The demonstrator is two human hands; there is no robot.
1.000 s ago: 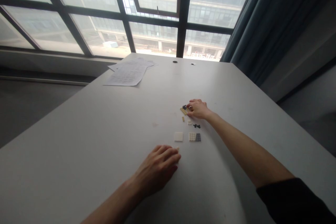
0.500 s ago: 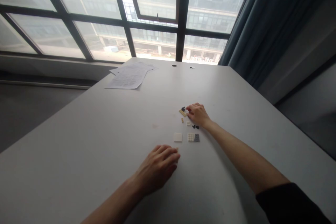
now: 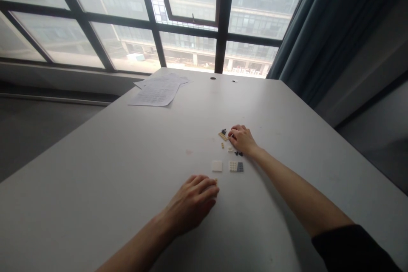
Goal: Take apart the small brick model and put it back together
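a small tan brick (image 3: 222, 136) lies on the white table (image 3: 95, 187), a little right of its middle, with a dark bit (image 3: 223, 131) touching it at 12 o'clock. the right hand (image 3: 242, 139) sits just at its 3 o'clock, fingertips (image 3: 232, 133) bunched together right at the brick; whether they pinch anything i cannot tell. this looks like sorting through loose bricks. lifting one would call for a fine two-finger pinch, as the pieces are flat and close together. at 6 o'clock lie a tan stud (image 3: 222, 145), a white bit (image 3: 230, 149) and a dark piece (image 3: 239, 153), then a white square plate (image 3: 217, 165) and a cream and grey plate (image 3: 236, 166). the left hand (image 3: 194, 202) rests palm down at 7 o'clock, fingers loosely together, gripping nothing. papers (image 3: 156, 91) lie well apart at 10 o'clock.
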